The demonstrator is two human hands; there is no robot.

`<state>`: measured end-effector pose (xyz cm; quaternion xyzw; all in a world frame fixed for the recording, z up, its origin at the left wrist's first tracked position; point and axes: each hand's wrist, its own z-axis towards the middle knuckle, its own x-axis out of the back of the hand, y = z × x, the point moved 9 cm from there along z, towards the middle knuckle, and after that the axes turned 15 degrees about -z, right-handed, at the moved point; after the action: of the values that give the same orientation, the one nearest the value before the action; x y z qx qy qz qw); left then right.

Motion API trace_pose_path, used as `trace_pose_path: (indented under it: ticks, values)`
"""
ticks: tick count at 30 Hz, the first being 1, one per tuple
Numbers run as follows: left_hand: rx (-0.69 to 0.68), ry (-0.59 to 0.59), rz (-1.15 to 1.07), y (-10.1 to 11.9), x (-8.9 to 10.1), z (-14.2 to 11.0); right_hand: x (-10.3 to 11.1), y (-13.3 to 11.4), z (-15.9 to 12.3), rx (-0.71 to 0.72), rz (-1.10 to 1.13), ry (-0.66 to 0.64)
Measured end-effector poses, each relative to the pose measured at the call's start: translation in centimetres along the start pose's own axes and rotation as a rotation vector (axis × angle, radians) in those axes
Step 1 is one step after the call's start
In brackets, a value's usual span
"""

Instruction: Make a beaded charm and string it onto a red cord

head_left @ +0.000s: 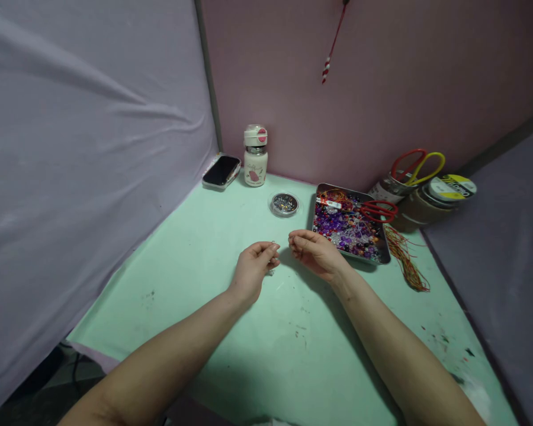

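Above the middle of the table, my left hand (254, 265) is closed in a pinch, thumb against forefinger. A tiny pale bit shows at its fingertips, and some small clear pieces (270, 273) show just below the fingers; whether they hang from the hand or lie on the table I cannot tell. Facing it across a narrow gap is my right hand (313, 251), its fingers also pinched together on something too small to name. That hand is close to the front left corner of a metal tray (368, 258) of mixed beads (337, 228), mostly purple, red and clear.
Red-handled scissors (378, 211) lie across the tray. Behind the hands is a round clear case (285, 204) with small shiny bits. Further back stand a white bottle (255, 165) and a phone (222, 171). At right are jars (421, 207) and a bundle of cords (408, 266).
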<state>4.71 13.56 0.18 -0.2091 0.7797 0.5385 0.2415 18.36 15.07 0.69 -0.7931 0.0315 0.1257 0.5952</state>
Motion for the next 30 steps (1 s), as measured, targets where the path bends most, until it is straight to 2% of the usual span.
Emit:
trace_pose_path:
  ticks: [30]
  values:
    - [0.003, 0.014, -0.005, 0.13, -0.07, -0.09, 0.01, 0.03, -0.03, -0.005, 0.001, -0.002]
